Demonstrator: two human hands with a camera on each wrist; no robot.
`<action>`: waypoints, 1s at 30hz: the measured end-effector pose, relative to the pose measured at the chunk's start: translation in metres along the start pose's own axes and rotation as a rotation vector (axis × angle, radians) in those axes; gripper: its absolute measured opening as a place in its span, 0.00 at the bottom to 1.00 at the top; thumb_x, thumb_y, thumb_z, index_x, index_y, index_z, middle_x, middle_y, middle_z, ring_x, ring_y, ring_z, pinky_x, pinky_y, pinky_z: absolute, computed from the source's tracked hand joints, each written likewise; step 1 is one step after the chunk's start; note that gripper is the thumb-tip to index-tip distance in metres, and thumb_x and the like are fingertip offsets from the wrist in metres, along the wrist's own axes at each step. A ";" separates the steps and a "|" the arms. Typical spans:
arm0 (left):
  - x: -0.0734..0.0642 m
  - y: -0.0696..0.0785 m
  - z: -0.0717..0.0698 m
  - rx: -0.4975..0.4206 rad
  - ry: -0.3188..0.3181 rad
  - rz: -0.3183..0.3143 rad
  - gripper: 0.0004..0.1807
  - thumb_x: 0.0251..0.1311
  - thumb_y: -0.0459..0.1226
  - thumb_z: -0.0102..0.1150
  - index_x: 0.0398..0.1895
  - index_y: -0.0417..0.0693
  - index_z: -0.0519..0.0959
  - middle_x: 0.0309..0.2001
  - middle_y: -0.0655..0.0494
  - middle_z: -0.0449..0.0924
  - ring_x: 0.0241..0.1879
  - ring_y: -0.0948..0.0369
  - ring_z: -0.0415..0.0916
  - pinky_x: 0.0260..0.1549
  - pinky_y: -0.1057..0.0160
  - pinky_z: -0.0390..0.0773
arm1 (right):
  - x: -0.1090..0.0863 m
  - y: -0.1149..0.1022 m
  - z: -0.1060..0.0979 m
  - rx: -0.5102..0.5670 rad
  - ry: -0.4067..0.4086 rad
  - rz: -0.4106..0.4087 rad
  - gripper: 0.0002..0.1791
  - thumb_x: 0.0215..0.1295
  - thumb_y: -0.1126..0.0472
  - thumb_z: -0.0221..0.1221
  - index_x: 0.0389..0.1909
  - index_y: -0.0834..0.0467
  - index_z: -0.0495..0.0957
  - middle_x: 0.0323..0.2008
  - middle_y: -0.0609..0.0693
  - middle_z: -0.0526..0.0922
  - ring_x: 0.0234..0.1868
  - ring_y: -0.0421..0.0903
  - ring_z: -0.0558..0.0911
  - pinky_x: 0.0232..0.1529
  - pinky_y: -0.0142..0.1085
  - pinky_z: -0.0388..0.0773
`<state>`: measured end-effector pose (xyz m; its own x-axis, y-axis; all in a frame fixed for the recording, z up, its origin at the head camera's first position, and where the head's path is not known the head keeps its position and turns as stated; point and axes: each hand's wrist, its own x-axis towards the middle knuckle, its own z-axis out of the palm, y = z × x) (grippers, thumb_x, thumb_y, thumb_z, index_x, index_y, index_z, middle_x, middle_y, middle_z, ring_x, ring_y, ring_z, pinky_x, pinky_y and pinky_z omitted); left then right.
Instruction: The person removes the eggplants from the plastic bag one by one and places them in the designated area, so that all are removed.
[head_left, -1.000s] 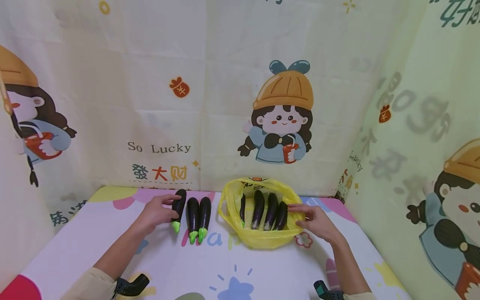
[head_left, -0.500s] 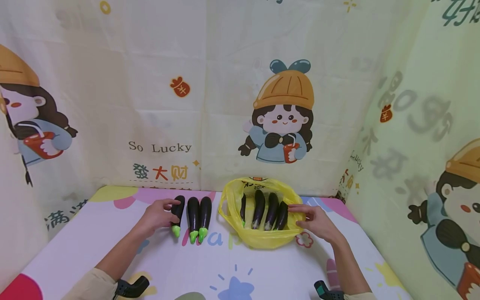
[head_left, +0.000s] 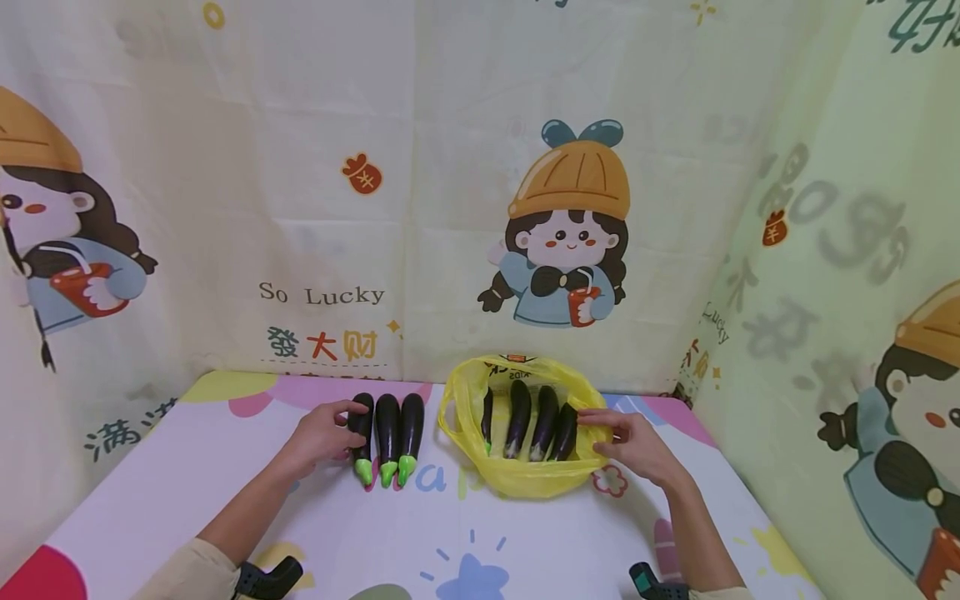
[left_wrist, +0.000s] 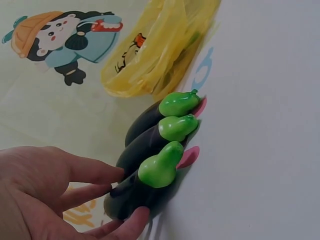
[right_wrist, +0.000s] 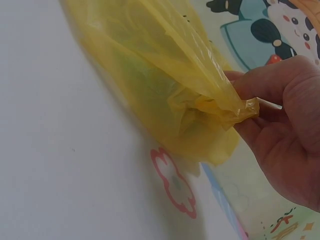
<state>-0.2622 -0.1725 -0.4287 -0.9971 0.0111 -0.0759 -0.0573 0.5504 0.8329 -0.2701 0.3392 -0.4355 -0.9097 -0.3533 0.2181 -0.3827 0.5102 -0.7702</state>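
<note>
Three dark purple eggplants with green caps lie side by side on the table in the head view. My left hand (head_left: 317,440) holds the leftmost eggplant (head_left: 364,454) between thumb and fingers; in the left wrist view that eggplant (left_wrist: 156,170) lies right against its neighbour (left_wrist: 145,145). To the right, a yellow plastic bag (head_left: 517,482) stands with its mouth wide and several eggplants (head_left: 518,421) inside. My right hand (head_left: 637,440) pinches the bag's right rim. The right wrist view shows a bunched bit of the bag (right_wrist: 245,111) between thumb and fingers.
The white table cover (head_left: 405,542) carries coloured prints. Behind and at both sides, a cream curtain (head_left: 450,208) with cartoon figures closes in the table. Black devices are strapped at the left wrist (head_left: 270,577) and right wrist (head_left: 656,582).
The left hand has moved the leftmost eggplant slightly down and to the right, so it now lies close beside the other two. The right hand and the bag have stayed put.
</note>
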 end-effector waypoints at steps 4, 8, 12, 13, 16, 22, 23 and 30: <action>-0.002 0.001 0.001 0.003 -0.002 -0.002 0.27 0.61 0.28 0.64 0.65 0.39 0.77 0.56 0.29 0.75 0.36 0.52 0.79 0.35 0.58 0.87 | 0.000 0.000 0.000 -0.012 0.002 -0.004 0.22 0.65 0.71 0.64 0.60 0.61 0.84 0.66 0.60 0.80 0.68 0.66 0.73 0.46 0.31 0.82; -0.004 0.001 0.001 0.005 -0.008 0.001 0.26 0.61 0.28 0.64 0.65 0.40 0.78 0.54 0.32 0.76 0.36 0.53 0.79 0.36 0.58 0.87 | -0.001 0.000 0.001 -0.020 0.004 -0.008 0.22 0.65 0.70 0.64 0.60 0.61 0.84 0.66 0.60 0.80 0.68 0.66 0.73 0.47 0.31 0.82; -0.005 0.001 0.001 -0.002 -0.018 0.008 0.26 0.61 0.28 0.64 0.65 0.40 0.78 0.55 0.31 0.76 0.38 0.52 0.79 0.38 0.57 0.87 | -0.001 0.001 0.001 -0.030 0.007 -0.006 0.22 0.65 0.70 0.65 0.60 0.60 0.84 0.66 0.59 0.80 0.68 0.66 0.73 0.48 0.30 0.81; -0.005 0.001 0.001 -0.005 -0.020 0.011 0.26 0.61 0.28 0.64 0.65 0.40 0.78 0.55 0.31 0.76 0.38 0.52 0.79 0.38 0.57 0.88 | 0.000 0.001 0.000 -0.033 0.008 -0.006 0.22 0.65 0.70 0.65 0.60 0.60 0.84 0.66 0.59 0.81 0.68 0.66 0.73 0.48 0.30 0.81; -0.006 0.000 0.002 -0.007 -0.025 0.014 0.26 0.61 0.28 0.63 0.65 0.40 0.78 0.55 0.31 0.76 0.40 0.51 0.80 0.38 0.57 0.88 | 0.000 0.001 0.000 -0.042 0.010 -0.007 0.22 0.65 0.70 0.65 0.60 0.59 0.84 0.66 0.58 0.81 0.67 0.66 0.74 0.48 0.30 0.81; -0.006 -0.001 0.002 0.005 -0.027 0.015 0.27 0.61 0.28 0.63 0.65 0.41 0.78 0.55 0.31 0.76 0.38 0.53 0.80 0.37 0.58 0.88 | -0.001 0.000 0.000 -0.038 0.011 -0.005 0.22 0.65 0.70 0.65 0.60 0.60 0.84 0.66 0.58 0.81 0.67 0.66 0.74 0.46 0.31 0.82; -0.006 -0.001 0.002 0.009 -0.027 0.014 0.27 0.61 0.28 0.63 0.66 0.41 0.78 0.55 0.31 0.76 0.37 0.53 0.80 0.37 0.58 0.88 | -0.001 0.000 0.000 -0.035 0.011 -0.003 0.22 0.65 0.70 0.65 0.60 0.60 0.84 0.66 0.59 0.80 0.68 0.66 0.74 0.46 0.31 0.82; -0.007 0.000 0.000 0.042 -0.021 -0.004 0.28 0.62 0.30 0.65 0.68 0.45 0.77 0.58 0.30 0.73 0.32 0.53 0.81 0.35 0.57 0.87 | 0.000 0.000 0.000 -0.023 0.008 -0.002 0.22 0.65 0.70 0.65 0.60 0.61 0.84 0.67 0.60 0.80 0.68 0.67 0.73 0.47 0.30 0.82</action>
<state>-0.2556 -0.1730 -0.4280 -0.9955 0.0265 -0.0910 -0.0584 0.5848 0.8091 -0.2699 0.3388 -0.4355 -0.9100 -0.3483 0.2248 -0.3885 0.5275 -0.7555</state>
